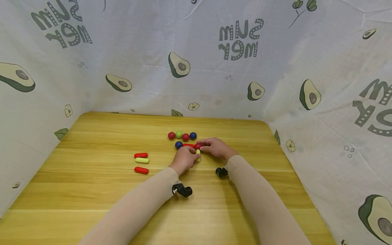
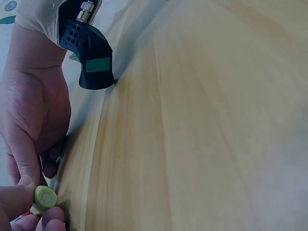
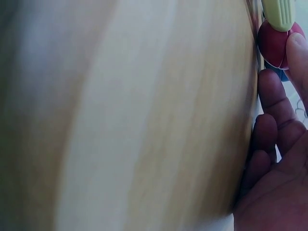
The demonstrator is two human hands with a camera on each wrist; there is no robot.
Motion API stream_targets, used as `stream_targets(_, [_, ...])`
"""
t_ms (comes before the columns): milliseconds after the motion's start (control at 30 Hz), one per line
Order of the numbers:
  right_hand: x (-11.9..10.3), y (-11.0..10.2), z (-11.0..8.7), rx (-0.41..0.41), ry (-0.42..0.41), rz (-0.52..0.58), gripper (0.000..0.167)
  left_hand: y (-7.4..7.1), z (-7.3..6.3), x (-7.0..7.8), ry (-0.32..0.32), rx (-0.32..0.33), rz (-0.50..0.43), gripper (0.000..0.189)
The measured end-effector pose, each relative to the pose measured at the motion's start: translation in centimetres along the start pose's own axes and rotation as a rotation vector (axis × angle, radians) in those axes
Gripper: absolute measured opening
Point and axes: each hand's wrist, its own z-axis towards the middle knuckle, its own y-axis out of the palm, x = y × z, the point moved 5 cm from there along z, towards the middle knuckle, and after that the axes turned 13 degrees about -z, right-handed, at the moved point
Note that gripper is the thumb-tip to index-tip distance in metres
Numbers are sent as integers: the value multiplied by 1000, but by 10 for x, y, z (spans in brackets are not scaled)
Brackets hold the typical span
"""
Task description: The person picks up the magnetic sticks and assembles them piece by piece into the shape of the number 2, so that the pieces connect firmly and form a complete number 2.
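Observation:
My left hand [image 1: 183, 158] pinches a short pale yellow ribbed rod [image 1: 198, 155] between thumb and fingers. In the left wrist view the rod's round end [image 2: 46, 197], with a small disc at its centre, faces the camera. My right hand [image 1: 217, 148] holds a red ball [image 1: 198, 146] between thumb and fingertips. Against that ball, the right wrist view shows the yellow rod [image 3: 280, 13] meeting its surface. A red rod [image 1: 188, 145] runs from the red ball to a blue ball [image 1: 179, 145] on the left, partly behind my left hand.
Just beyond my hands, a row holds a red ball [image 1: 172, 135], a green ball [image 1: 179, 134], another red ball [image 1: 185, 137] and a blue ball [image 1: 193, 135]. To the left lie two red rods [image 1: 141, 170] and a yellow rod [image 1: 142, 160]. Patterned cloth [image 1: 208, 85] surrounds the wooden table [image 1: 101, 190].

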Motion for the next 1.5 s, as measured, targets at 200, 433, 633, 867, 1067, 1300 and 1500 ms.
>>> stream_targets(200, [2,1,1,-7,9,18,39,1,0,-1,4,-3,2,32])
stream_targets(433, [3,1,0,-11,8,11,39,1,0,-1,7,-2,-5,34])
stream_targets(633, [3,2,0,-12,25,14,39,1,0,-1,9,-6,-3,36])
stream_targets(867, [7,5,1,-7,36,8,39,-1,1,-2,0,-45,-28,38])
stream_targets(1067, [6,4,2,-4,25,-10,39,-8,0,-2,1,-98,-7,39])
stream_targets(1300, [4,3,2,1,20,12,39,-28,2,12,124,-78,242,37])
stream_targets(1500, [3,2,2,5,26,-40,39,-59,8,27,242,-10,347,32])
